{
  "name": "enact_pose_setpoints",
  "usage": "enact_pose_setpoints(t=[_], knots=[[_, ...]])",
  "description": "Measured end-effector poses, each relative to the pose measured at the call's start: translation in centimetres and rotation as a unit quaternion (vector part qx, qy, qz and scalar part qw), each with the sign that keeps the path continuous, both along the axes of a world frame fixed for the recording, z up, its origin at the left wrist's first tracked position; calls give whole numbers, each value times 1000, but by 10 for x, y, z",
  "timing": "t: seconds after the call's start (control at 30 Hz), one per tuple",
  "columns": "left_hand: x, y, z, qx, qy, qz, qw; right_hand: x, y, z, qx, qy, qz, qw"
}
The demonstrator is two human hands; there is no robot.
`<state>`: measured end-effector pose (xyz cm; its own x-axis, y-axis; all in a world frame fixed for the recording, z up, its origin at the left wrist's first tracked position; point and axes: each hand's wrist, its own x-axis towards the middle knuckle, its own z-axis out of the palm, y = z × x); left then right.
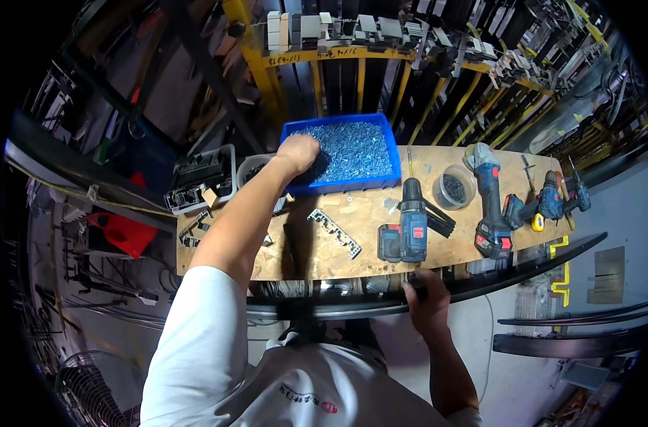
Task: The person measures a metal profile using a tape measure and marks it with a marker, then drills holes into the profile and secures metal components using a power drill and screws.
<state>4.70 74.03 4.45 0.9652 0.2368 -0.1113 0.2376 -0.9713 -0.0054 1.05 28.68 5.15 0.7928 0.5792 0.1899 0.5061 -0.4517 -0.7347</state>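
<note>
My left hand reaches over the near left side of a blue plastic bin filled with small silvery screws. Its fingers curl down at the screws, and whatever they pinch is hidden. By the table's front edge, my right hand is closed around a long black profile that runs across in front of me. Just beyond that hand, a blue-and-black cordless drill rests on the wooden tabletop. A notched metal piece lies between the bin and the table's front edge.
Right of the drill are a clear tub of dark screws, an angle grinder, more drills and a yellow tape measure. At left stands a grey tray of black parts. A yellow rack of profiles rises behind.
</note>
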Motion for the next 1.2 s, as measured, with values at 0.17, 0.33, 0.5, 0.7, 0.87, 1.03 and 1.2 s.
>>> enact_pose_setpoints(t=[0.17, 0.33, 0.5, 0.7, 0.87, 1.03, 1.2], knots=[[0, -1, 7, -42, 16, 27, 999, 28, 19, -12, 30, -28, -26, 999], [8, 4, -3, -11, 18, 73, 997, 40, 53, -34, 105, 57, -3, 993], [3, -8, -7, -27, -53, 101, 993, 47, 76, -41, 227, 206, 21, 952], [-10, -43, 17, -306, -299, 302, 852, 47, 54, -16, 202, 40, 58, 977], [-73, -121, 69, -800, -410, 288, 329, 20, 11, 76, 177, -138, 130, 966], [-123, -210, 82, -860, -405, 279, 139, -3, -16, 90, 215, -51, 263, 939], [-157, -257, 79, -851, -436, 286, 65, -18, -29, 76, 190, -25, 310, 931]])
